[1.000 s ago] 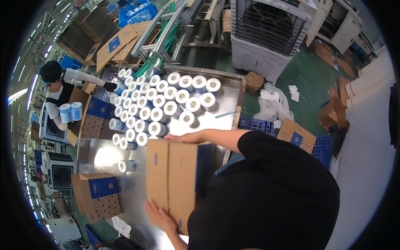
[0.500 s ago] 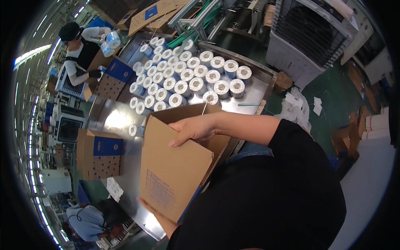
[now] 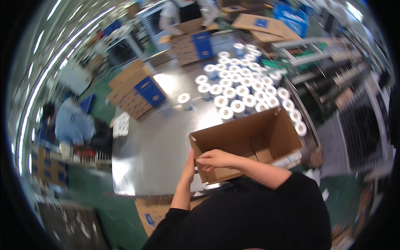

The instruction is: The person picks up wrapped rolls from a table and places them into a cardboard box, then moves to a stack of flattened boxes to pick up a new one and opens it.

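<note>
— Where does the box sit?

— The open cardboard box point(image 3: 250, 143) stands at centre right of the frame, mouth up, on the steel table point(image 3: 166, 137). The person's right hand point(image 3: 214, 160) curls over its near wall, fingers hooked inside. The left hand point(image 3: 189, 164) presses the outer corner, mostly hidden behind the cardboard (its grip cannot be told).

— And around it?

— Just above the box, white rolls point(image 3: 241, 89) crowd the table's upper right, some touching the box's far edge. One roll point(image 3: 184, 100) stands apart, left of them. At upper left lies a carton with a blue panel point(image 3: 139, 93). Another person point(image 3: 183, 12) works at the top edge.
</note>
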A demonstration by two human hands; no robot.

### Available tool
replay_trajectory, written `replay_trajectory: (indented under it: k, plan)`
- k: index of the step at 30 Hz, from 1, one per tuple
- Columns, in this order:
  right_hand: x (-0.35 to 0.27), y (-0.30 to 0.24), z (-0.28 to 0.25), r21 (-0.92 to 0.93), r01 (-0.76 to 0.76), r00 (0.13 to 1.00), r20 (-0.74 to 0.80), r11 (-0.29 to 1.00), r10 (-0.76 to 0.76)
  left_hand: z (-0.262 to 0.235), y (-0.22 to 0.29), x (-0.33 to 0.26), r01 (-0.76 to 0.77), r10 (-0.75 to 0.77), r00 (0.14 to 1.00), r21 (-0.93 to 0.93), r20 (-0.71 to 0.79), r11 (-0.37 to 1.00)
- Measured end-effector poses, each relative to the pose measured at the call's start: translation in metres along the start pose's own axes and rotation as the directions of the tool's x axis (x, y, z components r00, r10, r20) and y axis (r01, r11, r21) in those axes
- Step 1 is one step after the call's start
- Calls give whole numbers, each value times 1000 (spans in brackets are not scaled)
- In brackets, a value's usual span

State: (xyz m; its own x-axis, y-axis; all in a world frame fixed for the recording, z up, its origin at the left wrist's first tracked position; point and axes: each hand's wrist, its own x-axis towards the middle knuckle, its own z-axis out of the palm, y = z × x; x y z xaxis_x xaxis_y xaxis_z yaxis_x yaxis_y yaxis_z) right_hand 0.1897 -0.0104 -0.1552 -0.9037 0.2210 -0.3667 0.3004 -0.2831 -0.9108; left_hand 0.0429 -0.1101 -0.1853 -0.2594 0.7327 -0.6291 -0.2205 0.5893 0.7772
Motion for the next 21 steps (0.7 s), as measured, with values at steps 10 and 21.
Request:
replay_trajectory:
  k: [10, 21]
  plan:
    - [-188, 60, -186, -751, -360, 531, -653, 553, -540, -6, 4, 4, -160, 324, 941, 715, -98, 681]
    - [-267, 215, -304, -645, -161, 502, -705, 747, -500, -28, -76, 65, -118, 226, 812, 227, -539, 967]
